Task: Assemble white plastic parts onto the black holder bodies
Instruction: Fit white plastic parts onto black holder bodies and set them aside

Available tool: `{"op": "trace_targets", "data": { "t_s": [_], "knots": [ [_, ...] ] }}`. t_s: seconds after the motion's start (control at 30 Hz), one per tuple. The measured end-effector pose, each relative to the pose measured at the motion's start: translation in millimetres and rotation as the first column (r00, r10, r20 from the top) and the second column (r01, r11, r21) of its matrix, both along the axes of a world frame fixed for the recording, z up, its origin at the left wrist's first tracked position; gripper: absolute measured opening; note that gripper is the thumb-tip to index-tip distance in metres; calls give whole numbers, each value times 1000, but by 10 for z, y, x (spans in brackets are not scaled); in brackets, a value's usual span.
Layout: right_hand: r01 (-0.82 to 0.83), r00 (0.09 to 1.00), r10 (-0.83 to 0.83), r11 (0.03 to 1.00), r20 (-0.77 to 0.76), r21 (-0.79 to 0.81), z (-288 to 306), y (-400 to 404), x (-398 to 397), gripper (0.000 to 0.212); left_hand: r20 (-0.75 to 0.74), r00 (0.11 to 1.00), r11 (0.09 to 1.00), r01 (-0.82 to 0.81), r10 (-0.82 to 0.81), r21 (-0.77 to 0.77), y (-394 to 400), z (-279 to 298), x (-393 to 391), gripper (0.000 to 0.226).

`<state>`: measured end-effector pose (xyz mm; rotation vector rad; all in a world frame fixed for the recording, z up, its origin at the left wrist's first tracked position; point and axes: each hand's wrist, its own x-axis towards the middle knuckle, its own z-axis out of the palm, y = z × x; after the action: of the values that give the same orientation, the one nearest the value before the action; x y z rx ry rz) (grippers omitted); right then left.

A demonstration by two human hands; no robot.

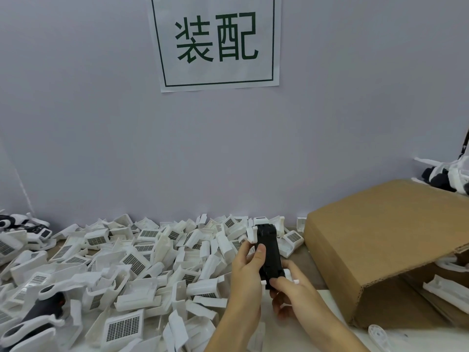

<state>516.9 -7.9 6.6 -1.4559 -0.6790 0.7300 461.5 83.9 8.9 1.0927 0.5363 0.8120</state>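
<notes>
Above the table, both hands (269, 278) grip the black holder body (269, 252) between them.

White parts, black holder, brown box

Between the hands (264, 280) the holder (269, 252) is black, with white parts (251, 235) at its far end and white tabs at its near end. Left of the hands, the heap (121, 270) is white, many pieces bearing a fine dark grid patch. Right of the hands, the box (385, 240) is plain brown cardboard with a corrugated edge. Beyond the hands, the wall (101, 123) is pale lilac-grey; its sign (215, 41) is white with a dark green border and dark green characters.
</notes>
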Motion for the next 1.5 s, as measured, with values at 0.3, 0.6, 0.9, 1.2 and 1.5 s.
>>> {"op": "trace_targets", "data": {
  "t_s": [0.3, 0.6, 0.9, 1.2, 1.5],
  "knots": [
    [-5, 1000, 6, 1000, 31, -16, -36, -1, 19, 30, 1, 1000, 1000, 0, 0, 9, 14, 0, -11, 12],
    [3, 999, 0, 999, 53, -50, 9, -12, 6, 25, -33, 999, 1000, 7, -8, -5, -23, 39, -41, 9],
    [46, 995, -38, 995, -92, 92, 10, -13, 77, 26, -112, 993, 989, 52, -37, 136, 69, 198, -165, 20],
    [332, 848, -400, 912, 347, 241, -70, -36, 148, 44, -264, 965, 973, 58, 3, 224, 22, 308, -150, 29],
    [189, 713, -355, 928, 605, 323, -1, -29, -5, 61, -188, 982, 997, 31, -17, 69, 40, 280, -156, 25]
  ]
}}
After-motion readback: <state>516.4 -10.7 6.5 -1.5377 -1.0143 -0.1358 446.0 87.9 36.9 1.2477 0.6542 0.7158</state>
